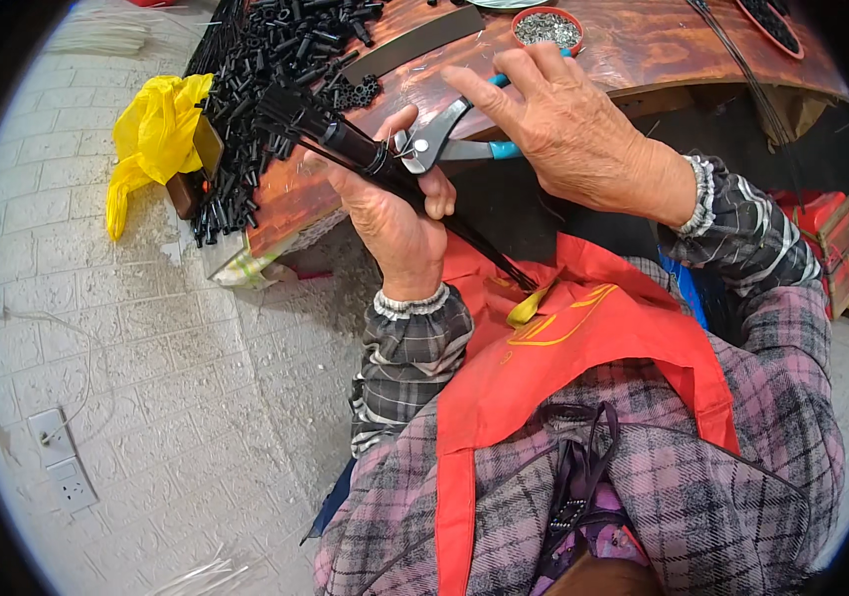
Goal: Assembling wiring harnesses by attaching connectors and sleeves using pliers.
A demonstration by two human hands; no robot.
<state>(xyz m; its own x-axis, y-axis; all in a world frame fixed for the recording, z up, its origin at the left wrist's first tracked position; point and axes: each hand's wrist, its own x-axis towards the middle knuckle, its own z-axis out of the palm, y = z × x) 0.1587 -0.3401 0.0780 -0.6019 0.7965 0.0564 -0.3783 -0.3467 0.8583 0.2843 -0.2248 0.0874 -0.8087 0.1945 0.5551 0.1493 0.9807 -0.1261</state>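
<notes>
The left hand (396, 214) is closed around a bundle of thin black plastic strands (365, 157) above the brown wooden table (643, 50). The right hand (558, 124) grips blue-handled metal pliers (434, 139), whose tip seems to bite the bundle.

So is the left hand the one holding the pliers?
No, the right hand grips the blue-handled pliers; the left hand holds a black bundle.
</notes>
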